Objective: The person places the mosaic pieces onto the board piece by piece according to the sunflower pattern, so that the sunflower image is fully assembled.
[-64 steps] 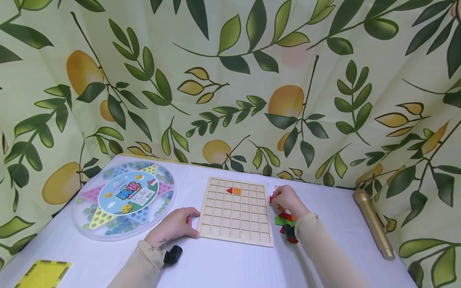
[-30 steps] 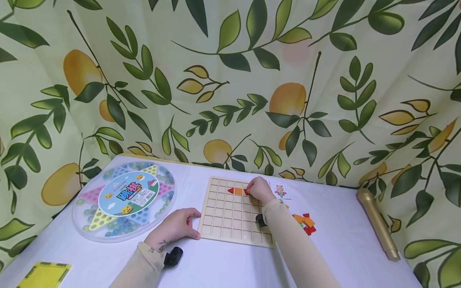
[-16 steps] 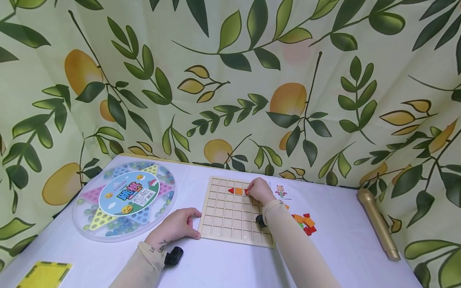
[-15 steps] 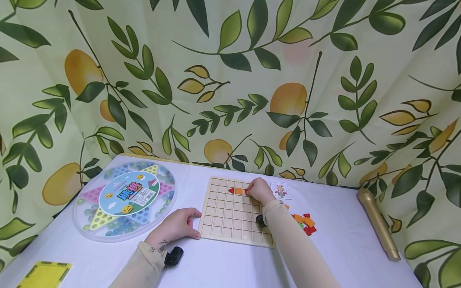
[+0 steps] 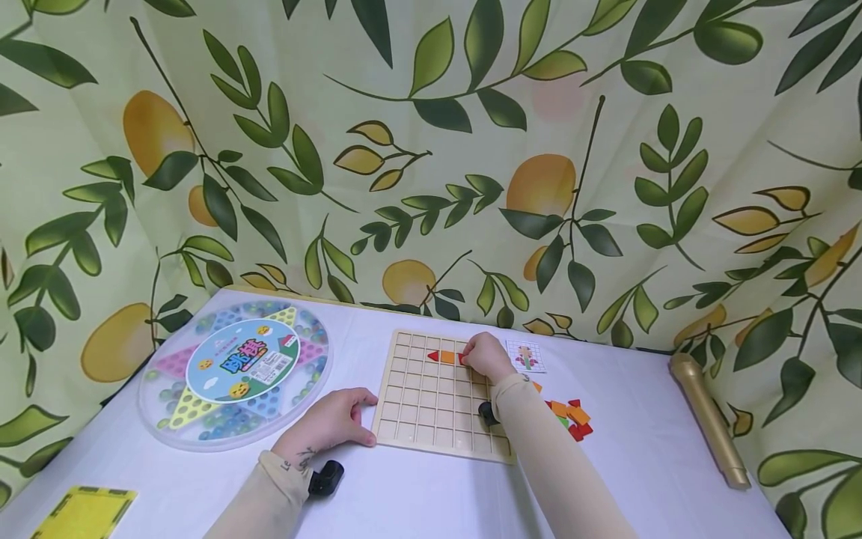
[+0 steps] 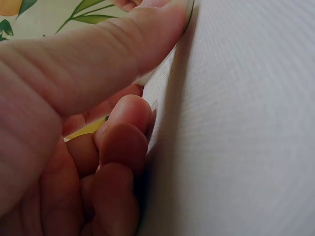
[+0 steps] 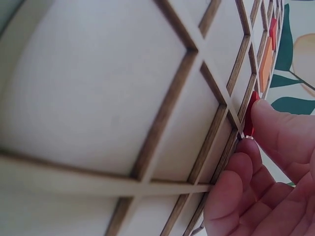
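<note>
Carefully: the red piece [image 7: 249,119] pinched in my right hand [image 5: 486,358] could, I reckoned from afar, snag on the grid board [image 5: 426,415] beneath if I tilted it. Fingers bent downward, that hand had an orange square [image 5: 447,358] just to its left; my left hand [image 5: 330,423] touched the edge, thumb and forefinger apart.

The blue oval label [image 5: 215,374] on the round clear game box [image 5: 202,446] carries the large colourful characters 跳棋, with a line of lettering above them too small to read. A white barcode sticker [image 5: 271,368] on that label bears illegible fine print. Dark letters inked on the wrist [image 5: 289,455] behind the left hand [image 5: 330,421] read "Le"
</note>
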{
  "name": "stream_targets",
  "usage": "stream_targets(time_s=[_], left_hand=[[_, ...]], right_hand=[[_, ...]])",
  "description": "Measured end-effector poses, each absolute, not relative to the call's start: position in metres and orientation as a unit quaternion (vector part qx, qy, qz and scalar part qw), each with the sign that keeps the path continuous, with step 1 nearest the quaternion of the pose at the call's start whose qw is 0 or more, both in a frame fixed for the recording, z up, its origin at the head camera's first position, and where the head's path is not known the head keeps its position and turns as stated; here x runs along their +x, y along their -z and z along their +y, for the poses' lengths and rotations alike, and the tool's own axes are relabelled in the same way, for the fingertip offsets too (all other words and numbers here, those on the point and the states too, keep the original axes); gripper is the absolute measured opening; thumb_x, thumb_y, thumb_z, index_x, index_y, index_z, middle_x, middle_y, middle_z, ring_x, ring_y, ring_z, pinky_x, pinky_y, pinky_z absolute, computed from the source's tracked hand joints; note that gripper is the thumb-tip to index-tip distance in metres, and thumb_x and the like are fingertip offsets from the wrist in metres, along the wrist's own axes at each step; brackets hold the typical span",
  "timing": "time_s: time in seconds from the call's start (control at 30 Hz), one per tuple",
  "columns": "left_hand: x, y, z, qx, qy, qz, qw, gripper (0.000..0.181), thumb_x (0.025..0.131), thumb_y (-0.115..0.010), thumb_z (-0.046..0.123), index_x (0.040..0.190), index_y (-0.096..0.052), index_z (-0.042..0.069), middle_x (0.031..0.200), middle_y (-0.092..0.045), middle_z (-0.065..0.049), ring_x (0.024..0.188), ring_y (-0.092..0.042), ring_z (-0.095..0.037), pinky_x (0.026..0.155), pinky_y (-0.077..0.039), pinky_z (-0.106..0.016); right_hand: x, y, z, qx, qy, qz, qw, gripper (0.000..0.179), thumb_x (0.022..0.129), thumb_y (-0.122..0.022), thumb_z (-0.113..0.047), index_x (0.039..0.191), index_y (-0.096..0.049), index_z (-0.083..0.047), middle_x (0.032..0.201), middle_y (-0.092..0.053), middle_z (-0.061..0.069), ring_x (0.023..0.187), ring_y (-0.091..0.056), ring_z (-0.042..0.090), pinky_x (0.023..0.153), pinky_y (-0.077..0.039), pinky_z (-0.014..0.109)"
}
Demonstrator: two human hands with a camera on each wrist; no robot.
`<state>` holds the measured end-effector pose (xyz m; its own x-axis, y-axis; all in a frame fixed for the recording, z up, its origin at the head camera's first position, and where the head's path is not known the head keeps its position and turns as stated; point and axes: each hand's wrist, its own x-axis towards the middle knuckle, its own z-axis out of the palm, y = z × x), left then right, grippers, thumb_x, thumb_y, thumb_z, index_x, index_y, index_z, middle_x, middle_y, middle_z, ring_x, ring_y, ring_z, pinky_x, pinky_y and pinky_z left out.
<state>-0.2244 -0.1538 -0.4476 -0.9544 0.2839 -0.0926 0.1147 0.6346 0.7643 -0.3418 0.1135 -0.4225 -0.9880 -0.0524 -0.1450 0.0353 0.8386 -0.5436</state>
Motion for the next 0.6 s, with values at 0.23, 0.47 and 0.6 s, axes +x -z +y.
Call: stream_targets(time_s=[0.23, 0.47, 0.6], left_hand=[[-0.2256, 0.4485, -0.1537, 0.112, -0.416, 0.897, 0.102, 0.059, 0.059, -0.085, 0.018, 0.111, -0.061, 0.007, 0.062, -0.048, 0.000, 0.054, -0.043, -0.013, 0.051, -0.034, -0.024], [-0.2250, 0.4475, -0.1537, 0.110, -0.424, 0.893, 0.103, 0.059, 0.059, -0.085, 0.017, 0.112, -0.061, 0.006, 0.063, -0.048, 0.000, 0.055, -0.043, -0.013, 0.051, -0.034, -0.025], [-0.2249, 0.4471, -0.1535, 0.109, -0.421, 0.895, 0.104, 0.059, 0.059, -0.085, 0.017, 0.112, -0.061, 0.006, 0.063, -0.048, 0.000, 0.055, -0.043, -0.013, 0.052, -0.034, -0.025]], right_hand=[[-0.3417, 0.4215, 0.1131, -0.003, 0.281, 0.956, 0.081, 0.005, 0.080, -0.067, -0.006, 0.075, -0.065, -0.004, 0.077, -0.060, 0.006, 0.071, -0.050, 0.019, 0.062, -0.038, 0.025], [-0.3437, 0.4220, 0.1127, 0.001, 0.279, 0.956, 0.084, 0.004, 0.079, -0.066, -0.006, 0.076, -0.064, -0.003, 0.079, -0.060, 0.006, 0.072, -0.051, 0.019, 0.063, -0.039, 0.027], [-0.3452, 0.4240, 0.1130, -0.003, 0.270, 0.959, 0.082, 0.003, 0.079, -0.063, -0.005, 0.076, -0.064, -0.003, 0.079, -0.060, 0.007, 0.072, -0.051, 0.020, 0.062, -0.040, 0.027]])
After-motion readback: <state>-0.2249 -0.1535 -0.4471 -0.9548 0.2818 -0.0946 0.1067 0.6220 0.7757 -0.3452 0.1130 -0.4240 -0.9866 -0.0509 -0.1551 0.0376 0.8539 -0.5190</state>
